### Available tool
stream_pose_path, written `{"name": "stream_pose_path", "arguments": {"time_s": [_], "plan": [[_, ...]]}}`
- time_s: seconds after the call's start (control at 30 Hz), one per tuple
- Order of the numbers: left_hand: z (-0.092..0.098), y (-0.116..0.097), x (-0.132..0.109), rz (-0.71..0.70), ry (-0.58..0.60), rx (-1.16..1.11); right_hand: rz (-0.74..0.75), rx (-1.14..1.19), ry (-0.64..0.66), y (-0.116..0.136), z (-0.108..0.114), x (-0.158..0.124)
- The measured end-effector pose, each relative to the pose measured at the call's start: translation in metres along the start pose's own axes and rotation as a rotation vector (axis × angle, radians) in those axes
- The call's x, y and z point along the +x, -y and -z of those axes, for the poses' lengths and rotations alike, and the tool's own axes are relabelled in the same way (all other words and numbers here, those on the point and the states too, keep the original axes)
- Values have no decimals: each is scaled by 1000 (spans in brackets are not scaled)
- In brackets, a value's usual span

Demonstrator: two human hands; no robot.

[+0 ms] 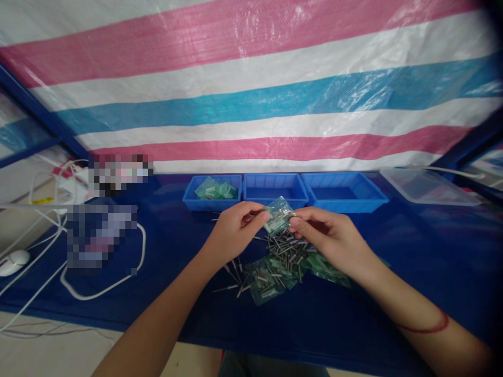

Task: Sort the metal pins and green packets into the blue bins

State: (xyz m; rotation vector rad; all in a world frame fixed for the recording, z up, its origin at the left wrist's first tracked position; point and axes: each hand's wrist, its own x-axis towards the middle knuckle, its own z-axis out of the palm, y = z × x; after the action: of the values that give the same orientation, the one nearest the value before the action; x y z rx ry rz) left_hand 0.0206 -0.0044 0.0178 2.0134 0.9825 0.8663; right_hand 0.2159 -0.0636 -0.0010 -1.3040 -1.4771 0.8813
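Note:
Between my two hands a small clear plastic bag [280,213] with pale, short pieces inside is held up over the table. My left hand [239,225] pinches its left edge between thumb and fingers. On the opposite edge, the thumb and fingers of my right hand [328,230] are closed as well. Right below lies a pile of loose metal rivets [285,250], thin pins with thicker ends. Greenish plastic bags [265,285] of similar pieces lie in front of the pile, and more green bags [328,269] sit partly under my right hand.
Three blue bins stand in a row at the back: the left bin [212,205] holds small green bags, beside a middle bin [275,200] and a right bin [348,201]. A clear plastic lid [428,188] lies at right. White cables [143,251] and a mouse [14,263] are at left.

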Motion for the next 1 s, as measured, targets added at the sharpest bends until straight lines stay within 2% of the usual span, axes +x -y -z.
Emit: {"name": "stream_pose_path", "arguments": {"time_s": [0.27,0.4,0.57,0.73,1.0], "plan": [[8,-3,0,43,65,-2,-81,111,-37,3,4,2],[9,-4,1,72,43,-64,-118,151,-38,3,5,3],[9,-4,3,87,25,-161,-169,350,-21,5,4,3],[7,-4,3,118,1,-235,-244,491,-70,9,5,3],[7,-3,4,110,6,-276,-157,412,-85,6,5,4]]}}
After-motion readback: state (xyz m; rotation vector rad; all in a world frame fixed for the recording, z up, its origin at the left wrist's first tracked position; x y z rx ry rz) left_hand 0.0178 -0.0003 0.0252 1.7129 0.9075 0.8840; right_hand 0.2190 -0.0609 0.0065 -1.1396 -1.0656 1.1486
